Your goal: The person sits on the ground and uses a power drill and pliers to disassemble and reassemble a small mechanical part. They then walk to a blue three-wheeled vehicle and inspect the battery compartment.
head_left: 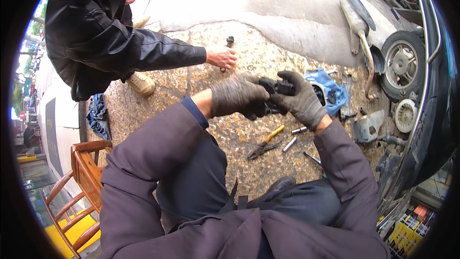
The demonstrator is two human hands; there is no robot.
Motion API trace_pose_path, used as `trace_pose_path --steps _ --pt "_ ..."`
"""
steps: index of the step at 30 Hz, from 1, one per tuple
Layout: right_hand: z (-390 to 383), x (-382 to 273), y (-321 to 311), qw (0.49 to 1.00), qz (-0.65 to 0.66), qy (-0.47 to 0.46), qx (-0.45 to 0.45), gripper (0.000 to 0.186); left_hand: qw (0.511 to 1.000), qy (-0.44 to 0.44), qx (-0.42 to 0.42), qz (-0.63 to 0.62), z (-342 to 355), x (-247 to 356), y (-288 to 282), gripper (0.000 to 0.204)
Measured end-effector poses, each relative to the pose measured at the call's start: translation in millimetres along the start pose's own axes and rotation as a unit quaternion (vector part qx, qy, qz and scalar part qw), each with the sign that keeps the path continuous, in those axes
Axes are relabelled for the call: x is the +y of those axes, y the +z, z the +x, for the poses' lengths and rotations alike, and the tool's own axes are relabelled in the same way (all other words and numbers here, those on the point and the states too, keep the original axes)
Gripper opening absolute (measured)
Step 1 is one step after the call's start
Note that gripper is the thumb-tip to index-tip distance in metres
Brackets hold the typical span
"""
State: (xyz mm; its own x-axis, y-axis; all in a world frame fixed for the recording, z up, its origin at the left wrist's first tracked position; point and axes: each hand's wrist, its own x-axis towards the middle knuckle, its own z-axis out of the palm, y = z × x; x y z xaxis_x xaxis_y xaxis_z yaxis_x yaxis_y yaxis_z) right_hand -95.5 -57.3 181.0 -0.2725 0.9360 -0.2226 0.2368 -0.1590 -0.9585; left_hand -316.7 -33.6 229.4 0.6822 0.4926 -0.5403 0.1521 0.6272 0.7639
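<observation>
Both my hands wear dirty grey work gloves and meet over the stony ground. Between them is a small black mechanical part (280,88), its kind unclear because the fingers cover much of it. My left hand (241,96) is closed round its left side, and my right hand (304,100) grips it from the right with thumb and fingers. Below them lie pliers (266,142) with one yellow handle showing, and a metal socket (290,144). Beyond my left hand, another person's bare hand (221,57) reaches to a dark, narrow metal piece (230,42).
The other person's black leather sleeve (163,50) comes in from the left. On the right are a blue rag (335,88), an exhaust muffler (355,17), a wheel (402,64), a pale fan-like disc (406,116) and a scooter body (431,129). A wooden chair (87,170) stands at lower left.
</observation>
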Motion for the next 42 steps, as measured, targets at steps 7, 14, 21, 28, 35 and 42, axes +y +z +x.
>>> trace_pose_path --steps 7,14,21,28,35,42 --pt "-6 -22 -10 0.997 0.061 -0.005 -0.053 0.063 0.988 0.026 -0.031 -0.148 -5 -11 -18 0.035" --pt "-15 -31 -21 0.988 0.125 -0.007 -0.088 0.058 0.981 0.049 -0.089 -0.167 -12 -13 -22 0.030" --pt "-17 -28 -25 0.981 0.170 0.035 -0.090 0.056 0.982 0.015 -0.044 -0.183 -8 -7 -18 0.033" --pt "-18 -30 -28 0.982 0.158 0.036 -0.095 0.056 0.985 0.019 -0.052 -0.163 -9 -6 -16 0.035" --pt "-14 -32 -9 1.000 -0.020 -0.001 -0.016 0.073 0.989 0.027 -0.064 -0.132 -7 -1 -5 0.042" --pt "-12 -33 -9 0.996 -0.090 0.023 -0.013 0.071 0.991 0.015 -0.049 -0.121 -7 -4 -3 0.041"
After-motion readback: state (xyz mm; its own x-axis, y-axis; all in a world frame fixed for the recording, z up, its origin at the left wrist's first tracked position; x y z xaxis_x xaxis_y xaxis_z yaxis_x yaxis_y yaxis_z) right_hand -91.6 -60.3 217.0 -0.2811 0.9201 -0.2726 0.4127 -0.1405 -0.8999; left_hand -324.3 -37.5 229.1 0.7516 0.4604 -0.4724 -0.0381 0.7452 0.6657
